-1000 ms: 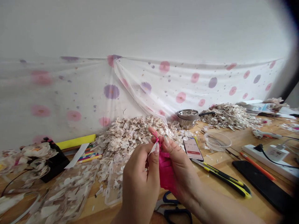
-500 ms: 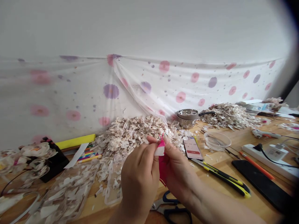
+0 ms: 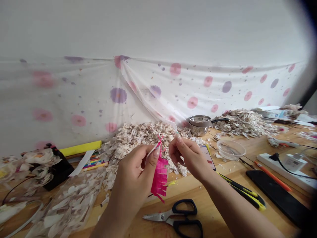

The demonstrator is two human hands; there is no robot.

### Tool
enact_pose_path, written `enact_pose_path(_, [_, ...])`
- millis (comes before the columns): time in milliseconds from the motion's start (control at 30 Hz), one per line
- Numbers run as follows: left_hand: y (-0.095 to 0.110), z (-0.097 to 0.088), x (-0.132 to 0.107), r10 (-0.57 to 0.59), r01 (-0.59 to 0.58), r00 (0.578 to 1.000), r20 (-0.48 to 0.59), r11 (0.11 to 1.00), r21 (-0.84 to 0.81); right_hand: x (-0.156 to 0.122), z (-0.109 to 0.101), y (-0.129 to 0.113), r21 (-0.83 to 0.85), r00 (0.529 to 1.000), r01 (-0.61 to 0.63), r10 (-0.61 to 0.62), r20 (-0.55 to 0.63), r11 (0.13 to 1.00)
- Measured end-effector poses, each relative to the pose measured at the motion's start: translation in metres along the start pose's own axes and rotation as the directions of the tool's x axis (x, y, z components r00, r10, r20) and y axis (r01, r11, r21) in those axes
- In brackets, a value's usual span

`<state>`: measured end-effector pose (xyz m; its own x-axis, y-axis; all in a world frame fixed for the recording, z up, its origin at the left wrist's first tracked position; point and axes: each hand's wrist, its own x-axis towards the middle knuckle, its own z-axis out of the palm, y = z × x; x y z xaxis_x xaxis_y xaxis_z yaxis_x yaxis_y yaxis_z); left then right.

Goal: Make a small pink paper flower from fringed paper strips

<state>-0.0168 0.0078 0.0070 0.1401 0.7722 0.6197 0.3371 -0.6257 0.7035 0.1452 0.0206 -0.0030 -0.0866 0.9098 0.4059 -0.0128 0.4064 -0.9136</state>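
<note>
My left hand is shut on a thin white strip, with its thumb pressed along it. A fringed strip of bright pink crepe paper hangs from the strip's top, below my left fingertips. My right hand is a little to the right of the paper, with its thumb and forefinger pinched together. I see nothing held between those fingertips. Behind both hands lies a heap of pale, petal-like flakes.
Black-handled scissors lie on the wooden table below my hands. To the right are a phone, yellow-and-black utility knives, a clear dish, steel bowls and a power strip.
My right hand has come off the pink paper and moved right. The fringed paper now hangs fully visible from my left hand. Both hands have lifted, uncovering the scissors.
</note>
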Motion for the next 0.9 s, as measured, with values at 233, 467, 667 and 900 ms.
enact_pose_path(233, [-0.001, 0.0, 0.003, -0.255, 0.293, 0.949, 0.187, 0.931, -0.216, -0.009, 0.009, -0.01, 0.105, 0.969, -0.187, 0.165, 0.184, 0.977])
enact_pose_path(467, [-0.001, 0.005, 0.001, -0.257, 0.305, 0.942, 0.218, 0.925, -0.226, -0.007, 0.01, -0.008, 0.13, 0.951, -0.276, 0.25, 0.184, 0.952])
enact_pose_path(667, [-0.002, 0.007, 0.001, -0.272, 0.304, 0.943, 0.192, 0.938, -0.166, -0.006, 0.012, -0.007, 0.137, 0.969, -0.224, 0.204, 0.14, 0.965])
enact_pose_path(900, [-0.003, 0.011, 0.0, -0.22, 0.233, 0.968, 0.124, 0.967, -0.103, -0.009, 0.013, 0.005, -0.061, 0.996, -0.077, 0.075, -0.04, 0.995])
